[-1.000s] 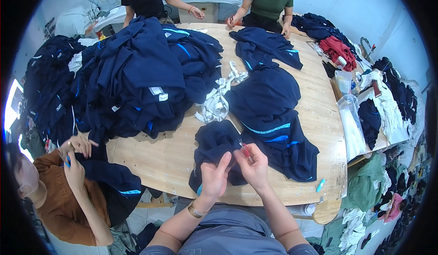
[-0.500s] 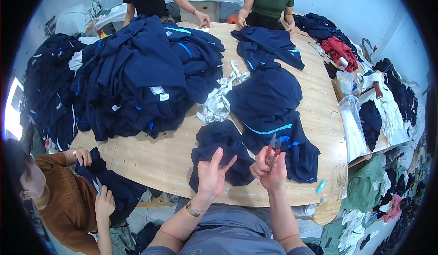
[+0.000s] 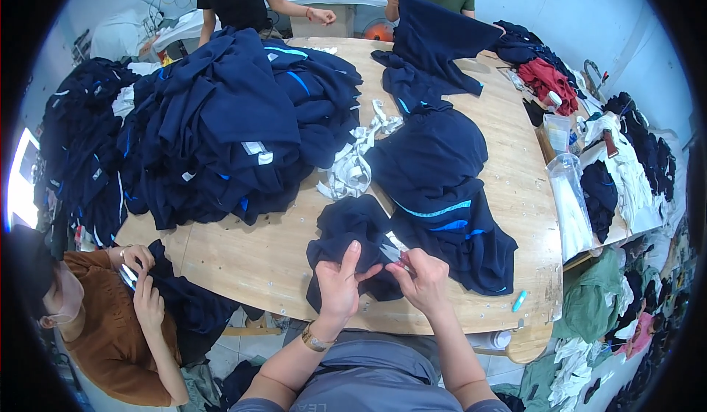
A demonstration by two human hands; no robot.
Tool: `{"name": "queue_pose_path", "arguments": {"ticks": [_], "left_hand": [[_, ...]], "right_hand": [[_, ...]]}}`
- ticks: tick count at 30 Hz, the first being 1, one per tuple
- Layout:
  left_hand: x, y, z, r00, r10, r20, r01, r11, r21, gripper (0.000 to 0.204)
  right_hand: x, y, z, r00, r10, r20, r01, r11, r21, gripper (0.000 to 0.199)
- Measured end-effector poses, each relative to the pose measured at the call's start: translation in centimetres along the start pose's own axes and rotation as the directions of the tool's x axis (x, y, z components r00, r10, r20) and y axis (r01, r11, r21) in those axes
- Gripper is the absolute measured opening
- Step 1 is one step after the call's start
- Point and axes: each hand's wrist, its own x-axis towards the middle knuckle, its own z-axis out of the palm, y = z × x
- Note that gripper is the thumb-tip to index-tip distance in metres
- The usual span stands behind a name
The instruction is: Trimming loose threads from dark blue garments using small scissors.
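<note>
My right hand [image 3: 423, 279] is closed round a pair of red-handled thread snips [image 3: 392, 252], whose blades point up and to the left. Close beside it, my left hand [image 3: 339, 283] has its thumb raised and a finger stretched toward the snips; nothing shows in its grasp. Both hands hover at a bunched navy garment [image 3: 350, 224] by the table's near edge; whether the left hand touches the cloth I cannot tell. A navy garment with a light blue stripe [image 3: 431, 154] lies just beyond, to the right.
A large heap of navy garments [image 3: 213, 117] covers the table's left side. White cloth strips [image 3: 350, 169] lie mid-table. A light blue marker [image 3: 519, 301] rests near the right edge. A person in brown [image 3: 110, 331] works at left; two people stand across the table [image 3: 530, 220].
My right hand has turned and brought the snips left and down, close to my left hand. Across the table, a person has lifted a navy garment.
</note>
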Motion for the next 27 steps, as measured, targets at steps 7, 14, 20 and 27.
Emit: {"name": "queue_pose_path", "arguments": {"ticks": [7,14,20,27], "left_hand": [[-0.1,-0.4,0.2,0.997,0.072,-0.008,-0.071,0.997,0.042,0.015],[-0.2,-0.8,-0.1,0.993,0.112,0.035,-0.114,0.99,0.08,0.016],[-0.1,-0.5,0.2,0.996,0.08,0.05,-0.083,0.995,0.049,0.017],[-0.2,0.7,0.4,0.992,-0.108,0.072,0.116,0.985,-0.128,0.018]], "right_hand": [[0.4,-0.6,-0.5,0.998,-0.065,0.025,0.068,0.985,-0.158,0.03],[0.7,-0.7,-0.4,0.997,-0.061,0.055,0.067,0.99,-0.125,0.029],[0.1,-0.7,0.6,0.993,0.12,-0.002,-0.117,0.969,0.22,0.027],[-1.2,-0.3,1.3,0.986,0.128,-0.106,-0.096,0.96,0.264,0.026]]}}
